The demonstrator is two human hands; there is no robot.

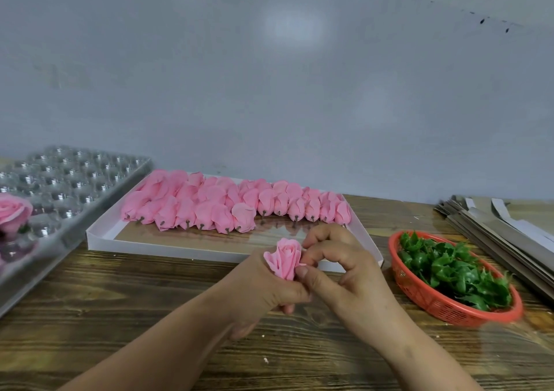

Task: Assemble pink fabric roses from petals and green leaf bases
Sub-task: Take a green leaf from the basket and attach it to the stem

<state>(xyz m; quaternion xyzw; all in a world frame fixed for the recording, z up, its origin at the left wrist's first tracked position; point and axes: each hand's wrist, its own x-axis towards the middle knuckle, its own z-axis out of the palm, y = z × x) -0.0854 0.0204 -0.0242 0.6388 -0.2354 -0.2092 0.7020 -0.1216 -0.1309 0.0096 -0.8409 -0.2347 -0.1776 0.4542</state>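
I sat at a wooden table [135,315] in front of a plain grey wall [269,75]. Above the table, near its front part, I held one pink rose [284,258] between both my hands. My left hand [260,288] was closed around the lower part of the rose, with the flower head standing up out of my fingers. My right hand [338,267] was just beside it, the fingers curled, and the thumb and forefinger pinched an outer petal on the right side of the flower. Behind my hands lay a flat white tray [102,237], and in its far half there were rows of pink rose buds [233,204], lying close together with their short dark stems toward me. To the right of the tray stood an oval red basket [434,303] full of green leaf bases [449,267]. Further right, at the table edge, a stack of flat grey cardboard pieces [494,231] was lying. At the left side there was a clear plastic mould tray [69,180] with many round cups, and one finished rose [12,210] sat in it at the left edge of the view.
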